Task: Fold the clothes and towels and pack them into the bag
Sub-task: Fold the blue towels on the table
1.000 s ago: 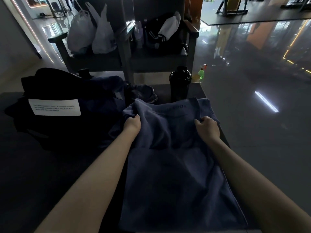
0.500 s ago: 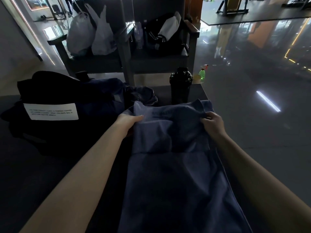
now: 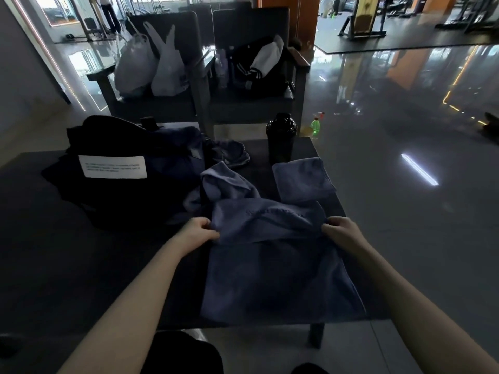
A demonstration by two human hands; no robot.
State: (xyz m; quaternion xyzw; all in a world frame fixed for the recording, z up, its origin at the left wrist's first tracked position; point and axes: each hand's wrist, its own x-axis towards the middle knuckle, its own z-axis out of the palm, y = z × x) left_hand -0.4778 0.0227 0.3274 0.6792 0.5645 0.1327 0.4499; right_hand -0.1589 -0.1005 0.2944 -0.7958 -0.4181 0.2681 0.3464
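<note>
Slate-blue terry cloth is lying across the near right of the dark table: a large blue-grey towel, its far edge doubled over toward the near side. The left hand is pinching the left corner of that doubled edge with curled fingers, and the right hand is gripping the right corner the same way.

The job is looking roughly midway. One small folded blue towel is resting at the far right, just beside the black shaker bottle. A crumpled blue cloth is waiting unfolded near the black soft bag at the far left. Whether anything is sitting inside the bag, I cannot tell.

Tone-on-tone lettering is running across the towel's doubled band, too faint to read. The bag's white rectangular label is carrying small print, also illegible.
</note>
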